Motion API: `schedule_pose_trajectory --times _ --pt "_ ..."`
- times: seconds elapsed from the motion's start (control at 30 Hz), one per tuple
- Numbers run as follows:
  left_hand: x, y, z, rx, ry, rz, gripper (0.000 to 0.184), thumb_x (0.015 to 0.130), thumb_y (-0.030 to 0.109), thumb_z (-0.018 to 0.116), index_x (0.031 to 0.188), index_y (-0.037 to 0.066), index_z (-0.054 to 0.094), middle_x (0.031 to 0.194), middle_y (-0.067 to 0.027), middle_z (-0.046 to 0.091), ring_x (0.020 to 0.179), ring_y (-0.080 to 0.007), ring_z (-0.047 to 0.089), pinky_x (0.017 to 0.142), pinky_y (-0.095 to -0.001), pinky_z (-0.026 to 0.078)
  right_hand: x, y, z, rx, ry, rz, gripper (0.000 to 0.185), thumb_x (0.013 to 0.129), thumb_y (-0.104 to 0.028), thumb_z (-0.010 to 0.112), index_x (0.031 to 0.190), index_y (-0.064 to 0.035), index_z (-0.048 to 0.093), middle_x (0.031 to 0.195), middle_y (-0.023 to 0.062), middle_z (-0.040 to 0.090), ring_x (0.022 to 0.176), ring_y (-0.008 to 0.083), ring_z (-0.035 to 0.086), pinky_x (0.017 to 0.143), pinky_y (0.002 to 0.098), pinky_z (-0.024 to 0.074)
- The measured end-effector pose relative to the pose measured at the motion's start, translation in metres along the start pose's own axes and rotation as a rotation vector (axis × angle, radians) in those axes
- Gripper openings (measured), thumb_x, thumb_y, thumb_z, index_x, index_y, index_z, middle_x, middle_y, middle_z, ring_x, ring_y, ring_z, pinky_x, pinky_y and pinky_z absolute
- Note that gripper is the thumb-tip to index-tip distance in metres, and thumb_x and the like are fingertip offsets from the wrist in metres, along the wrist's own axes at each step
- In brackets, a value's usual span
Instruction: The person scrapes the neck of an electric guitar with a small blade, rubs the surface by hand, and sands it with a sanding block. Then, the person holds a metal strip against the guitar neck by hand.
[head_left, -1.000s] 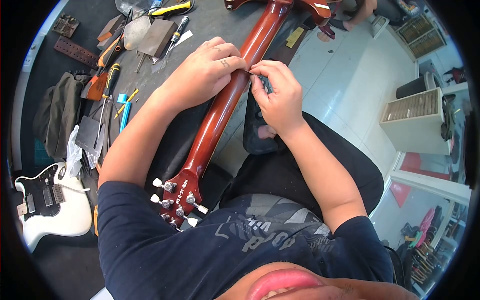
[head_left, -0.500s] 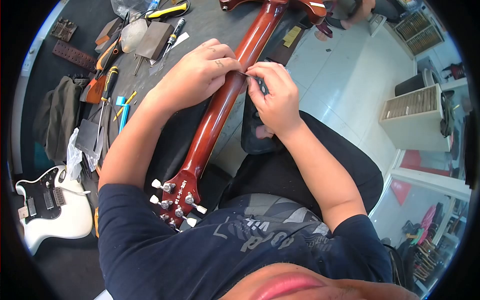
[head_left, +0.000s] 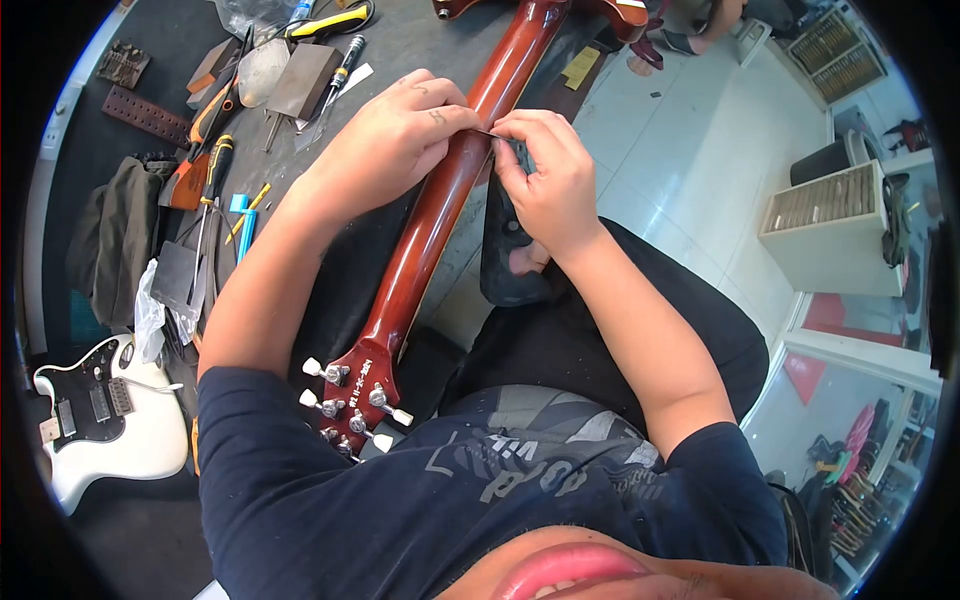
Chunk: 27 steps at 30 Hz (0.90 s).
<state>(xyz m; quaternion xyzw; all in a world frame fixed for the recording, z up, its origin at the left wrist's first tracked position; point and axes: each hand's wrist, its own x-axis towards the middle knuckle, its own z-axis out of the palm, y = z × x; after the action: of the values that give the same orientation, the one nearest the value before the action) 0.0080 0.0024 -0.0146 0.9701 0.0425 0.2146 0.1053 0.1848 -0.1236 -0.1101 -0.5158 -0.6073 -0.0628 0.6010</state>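
Note:
A guitar neck [head_left: 450, 200], glossy red-brown, lies back side up, slanting from the headstock [head_left: 362, 385] near my shirt up to the guitar body [head_left: 625, 18] at the top edge. Across the back of the neck, a thin dark strip [head_left: 489, 133] runs between my two hands; its exact kind is too small to make out. From the left, my left hand [head_left: 415, 125] pinches one end, its fingers resting against the neck. At the neck's other edge, my right hand [head_left: 550, 175] pinches the opposite end between thumb and fingers.
On the bench at left lie screwdrivers [head_left: 218, 170], a dark block [head_left: 303, 80], a yellow-handled tool [head_left: 330, 22] and a dark cloth [head_left: 118, 240]. A white guitar body [head_left: 110, 430] sits at lower left. At right, a white cabinet [head_left: 835, 235] stands on the tiled floor [head_left: 680, 180].
Both hands, with the thin dark strip between them, have moved slightly up along the neck toward the guitar body. Their pinching grip looks the same.

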Motion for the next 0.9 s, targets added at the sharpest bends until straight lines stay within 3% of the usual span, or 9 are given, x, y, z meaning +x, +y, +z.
schedule_pose_trajectory --times 0.23,0.43,0.63,0.73,0.9 --pt "-0.003 0.003 -0.015 -0.064 -0.127 0.038 0.03 0.087 -0.006 0.069 0.114 0.002 0.079 0.106 -0.0127 0.072 0.103 -0.0336 0.068 0.093 -0.0448 0.058 -0.005 -0.013 -0.006 0.006 -0.06 -0.028 0.021 0.083 0.004 0.082 0.102 -0.0032 0.075 0.104 0.0099 0.075 0.094 0.0313 0.071 0.084 0.0414 0.0596" --pt "-0.002 0.001 -0.004 -0.027 -0.035 -0.016 0.029 0.085 -0.006 0.07 0.112 0.001 0.079 0.106 -0.0127 0.071 0.108 -0.0353 0.068 0.097 -0.0458 0.057 0.001 -0.001 -0.002 -0.031 -0.026 -0.042 0.023 0.081 0.003 0.083 0.102 -0.0032 0.076 0.103 0.0096 0.075 0.095 0.0313 0.071 0.084 0.0412 0.06" --pt "-0.002 0.003 -0.018 -0.087 -0.172 0.01 0.03 0.087 -0.005 0.071 0.115 0.002 0.079 0.107 -0.0126 0.072 0.104 -0.0341 0.069 0.093 -0.0443 0.058 -0.006 -0.011 -0.009 0.001 -0.09 -0.031 0.024 0.082 0.004 0.083 0.103 -0.0031 0.076 0.106 0.01 0.076 0.097 0.031 0.073 0.085 0.0408 0.0598" --pt "0.002 0.004 -0.01 -0.041 -0.065 -0.016 0.03 0.085 -0.006 0.071 0.113 0.002 0.08 0.106 -0.0129 0.072 0.104 -0.0344 0.069 0.093 -0.0445 0.058 -0.001 -0.002 -0.008 -0.021 -0.064 -0.04 0.024 0.082 0.005 0.083 0.103 -0.003 0.076 0.107 0.0101 0.077 0.099 0.0306 0.074 0.087 0.0405 0.0595" --pt "-0.002 0.008 -0.016 -0.088 -0.164 -0.003 0.031 0.085 -0.006 0.071 0.113 0.002 0.08 0.105 -0.0123 0.072 0.105 -0.0338 0.069 0.093 -0.0438 0.057 -0.013 -0.01 -0.007 -0.004 -0.09 -0.028 0.023 0.082 0.005 0.083 0.102 -0.0025 0.075 0.107 0.0107 0.077 0.099 0.0307 0.074 0.087 0.0404 0.0595"
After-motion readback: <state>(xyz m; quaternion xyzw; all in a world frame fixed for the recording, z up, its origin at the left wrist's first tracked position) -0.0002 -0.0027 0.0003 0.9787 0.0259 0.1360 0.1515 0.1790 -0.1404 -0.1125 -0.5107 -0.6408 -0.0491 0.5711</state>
